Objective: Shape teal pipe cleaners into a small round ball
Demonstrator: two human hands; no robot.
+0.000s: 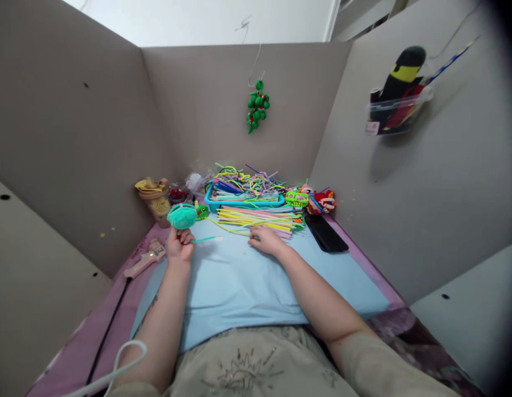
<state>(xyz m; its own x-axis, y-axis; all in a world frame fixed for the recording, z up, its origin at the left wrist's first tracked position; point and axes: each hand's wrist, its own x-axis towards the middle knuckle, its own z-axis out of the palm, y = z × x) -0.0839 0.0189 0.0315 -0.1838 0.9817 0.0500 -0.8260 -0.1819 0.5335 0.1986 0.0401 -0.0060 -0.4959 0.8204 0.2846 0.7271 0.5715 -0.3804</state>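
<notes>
Lap: pale patterned cloth (256,364) at the bottom edge, both bare forearms reaching forward from it over a light blue mat (239,286).
Left hand: left hand (180,243) curled closed round a stem, holding a teal pompom (182,216) upright just above the fist.
Stem: a thin teal stem (206,239) sticks out of the fist to the right, long axis running across the mat, its free tip pointing toward the other hand.
Right hand: right hand (266,240) lies palm down on the mat, fingers loosely together, fingertips touching the near edge of the loose stems (260,219).
Key relation: the loose stems lie straight ahead of the right hand, long axes left to right, across the reach; the right hand is far nearer them than the left.
Gap: the teal stem's tip stops short of the right hand, the two apart.
Behind: blue tray (243,202) heaped with tangled stems, just beyond the loose ones.
Sides: glue gun (146,260) left of the left hand; black phone (325,233) right of the right.
</notes>
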